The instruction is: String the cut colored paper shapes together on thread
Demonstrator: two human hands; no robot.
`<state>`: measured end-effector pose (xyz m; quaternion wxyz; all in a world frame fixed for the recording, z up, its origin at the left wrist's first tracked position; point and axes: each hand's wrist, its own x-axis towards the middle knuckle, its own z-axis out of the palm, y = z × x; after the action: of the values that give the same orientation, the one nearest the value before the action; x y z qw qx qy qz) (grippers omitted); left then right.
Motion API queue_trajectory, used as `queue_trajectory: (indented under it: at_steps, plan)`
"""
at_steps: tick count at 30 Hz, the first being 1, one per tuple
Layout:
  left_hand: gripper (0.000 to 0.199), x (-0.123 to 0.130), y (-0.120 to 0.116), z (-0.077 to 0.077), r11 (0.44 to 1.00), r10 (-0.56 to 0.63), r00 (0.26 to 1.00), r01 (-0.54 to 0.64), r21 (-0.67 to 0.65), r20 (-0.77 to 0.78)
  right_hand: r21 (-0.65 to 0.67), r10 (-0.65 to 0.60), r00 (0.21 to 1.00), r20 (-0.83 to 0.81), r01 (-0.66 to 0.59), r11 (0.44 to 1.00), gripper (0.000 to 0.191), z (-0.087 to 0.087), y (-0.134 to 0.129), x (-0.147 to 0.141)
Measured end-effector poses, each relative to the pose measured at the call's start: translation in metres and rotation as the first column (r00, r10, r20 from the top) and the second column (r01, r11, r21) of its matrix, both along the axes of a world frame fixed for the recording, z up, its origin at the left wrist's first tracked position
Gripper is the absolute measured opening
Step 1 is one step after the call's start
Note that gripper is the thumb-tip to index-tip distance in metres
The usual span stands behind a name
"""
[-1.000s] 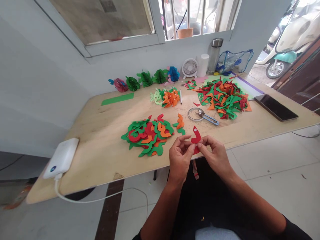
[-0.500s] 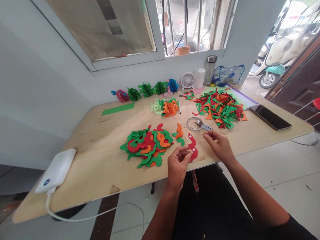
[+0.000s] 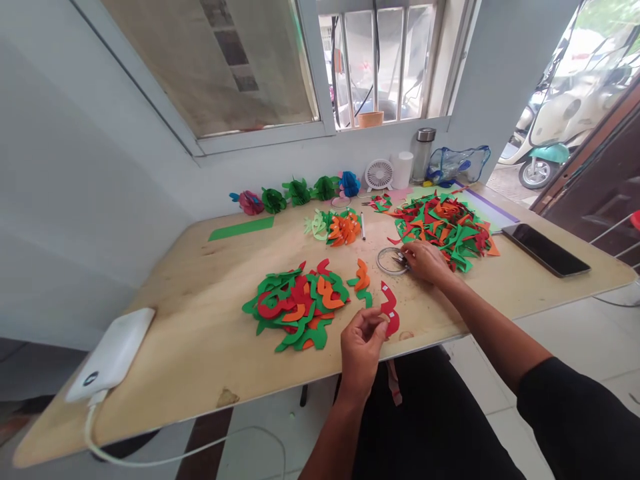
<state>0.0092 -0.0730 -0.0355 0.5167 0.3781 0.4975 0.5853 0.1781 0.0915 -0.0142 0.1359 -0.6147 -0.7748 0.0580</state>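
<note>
My left hand (image 3: 364, 333) is closed in a pinch at the left edge of a wavy red paper cutout (image 3: 390, 308), which bears small white squares. Whatever lies between its fingertips is too small to make out. My right hand (image 3: 425, 261) closes over the small blue-handled scissors (image 3: 401, 261), hiding their handles. Their dark blades lie across a clear tape roll (image 3: 381, 261). Left of the red piece are an orange wavy cutout (image 3: 362, 274) and a green one (image 3: 367, 297). A pile of green, red and orange cutouts (image 3: 295, 307) lies beyond my left hand.
A heap of paper scraps (image 3: 445, 227) and a black phone (image 3: 546, 250) lie on the right. A white pen (image 3: 363, 225), folded orange pieces (image 3: 345, 228) and finished paper figures (image 3: 299, 191) are farther back. A white power bank (image 3: 113, 353) with a cable sits at left.
My right hand has moved forward and left from above the table edge onto the scissors at the tape roll. My left hand keeps its pinch beside the red cutout. The view has tilted up slightly.
</note>
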Motion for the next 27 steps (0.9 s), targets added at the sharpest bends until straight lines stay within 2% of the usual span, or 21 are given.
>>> queue_trajectory:
  at_steps: [5, 9, 21, 27]
  plan:
    - [0.022, -0.002, 0.0, -0.001, 1.0, -0.026, 1.0, 0.026, -0.01, 0.009, -0.075, 0.022, 0.998, 0.056, -0.017, 0.997, 0.025, 0.003, 0.01, -0.002]
    - [0.022, -0.002, -0.001, -0.001, 0.999, -0.031, 0.999, 0.031, -0.008, 0.008, -0.084, 0.018, 0.998, 0.058, -0.013, 0.996, 0.02, 0.004, 0.013, -0.005]
    - [0.023, -0.002, -0.002, 0.003, 0.999, -0.025, 1.0, 0.025, -0.023, -0.018, -0.015, -0.074, 0.997, 0.036, 0.075, 0.997, 0.018, -0.005, 0.01, -0.01]
    - [0.024, -0.002, -0.002, 0.002, 0.999, -0.033, 0.999, 0.032, -0.036, -0.02, 0.026, -0.113, 0.992, -0.055, 0.115, 0.993, 0.019, -0.008, 0.006, -0.01]
